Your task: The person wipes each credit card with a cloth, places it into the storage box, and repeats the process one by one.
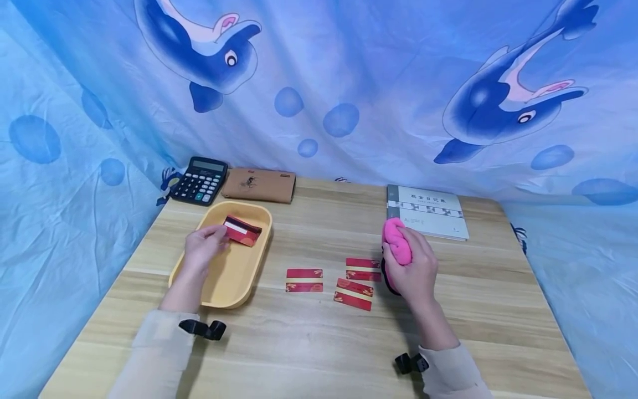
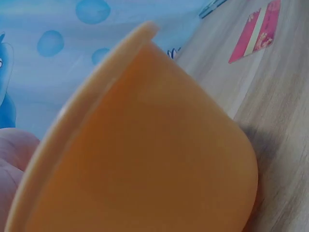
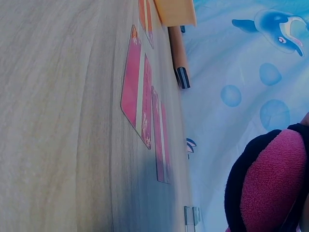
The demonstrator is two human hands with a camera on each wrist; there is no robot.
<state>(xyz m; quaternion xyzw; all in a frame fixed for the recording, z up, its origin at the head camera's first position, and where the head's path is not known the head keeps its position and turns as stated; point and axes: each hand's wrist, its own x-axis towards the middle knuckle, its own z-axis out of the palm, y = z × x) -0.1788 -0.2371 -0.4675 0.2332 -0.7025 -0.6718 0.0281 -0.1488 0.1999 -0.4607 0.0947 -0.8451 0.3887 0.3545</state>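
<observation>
My left hand (image 1: 206, 249) pinches a red card (image 1: 242, 230) with a black strip and a white strip by its left end, above the yellow tray (image 1: 224, 285). The tray's outer wall (image 2: 159, 145) fills most of the left wrist view, hiding the fingertips. My right hand (image 1: 413, 271) grips a bunched pink cloth (image 1: 397, 244) with black edging. In the right wrist view this cloth (image 3: 273, 188) shows at the right edge. Beside it on the table lie three red cards with pale stripes: one card (image 1: 363, 262) farther back, one nearer card (image 1: 353, 301), and one left card (image 1: 304, 287).
A black calculator (image 1: 199, 182) and a tan wallet (image 1: 259, 185) lie behind the tray. At the back right is a white-and-grey notebook (image 1: 433, 213). A blue dolphin-print curtain (image 1: 349, 66) hangs behind the wooden table (image 1: 309, 354).
</observation>
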